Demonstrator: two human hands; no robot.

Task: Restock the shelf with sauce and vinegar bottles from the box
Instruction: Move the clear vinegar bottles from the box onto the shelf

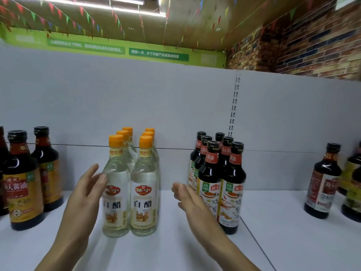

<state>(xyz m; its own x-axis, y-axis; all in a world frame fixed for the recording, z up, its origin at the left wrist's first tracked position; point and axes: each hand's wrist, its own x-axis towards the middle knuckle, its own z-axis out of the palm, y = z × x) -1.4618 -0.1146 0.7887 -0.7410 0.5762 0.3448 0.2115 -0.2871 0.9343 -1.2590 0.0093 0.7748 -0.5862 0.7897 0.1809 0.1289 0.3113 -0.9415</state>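
Reaching in from the lower edge, both forearms extend over the white shelf (175, 251).

Left hand (86, 194): fingers straight and slightly spread, palm turned right, nothing clasped. Its fingertips (101, 178) lie at the shoulder of the front-left vinegar bottle (117, 208). Motion blur prevents a firm reading, but they appear to touch the glass.

Right hand (190, 200): fingers straight and close together, palm turned left, holding nothing. It sits in the gap between the vinegar and soy sauce groups, partly in front of the nearest dark bottle.

Vinegar bottles (144, 192): six clear bottles with orange caps, upright at the shelf's centre in two files of three running front to back.

Soy sauce bottles (232, 184): six dark bottles with black caps, upright near the right of the vinegar, in the same two-by-three layout.

Yellow-labelled dark bottles (23, 188) stand at the left edge. Further dark bottles (322, 184) stand at the right edge. Both sets are well apart from the centre groups.

Behind the stock is a grey back panel (136, 94) with a slotted upright (235, 106). Above it are a green banner (158, 54), a brick wall (312, 42) and coloured bunting (82, 10).
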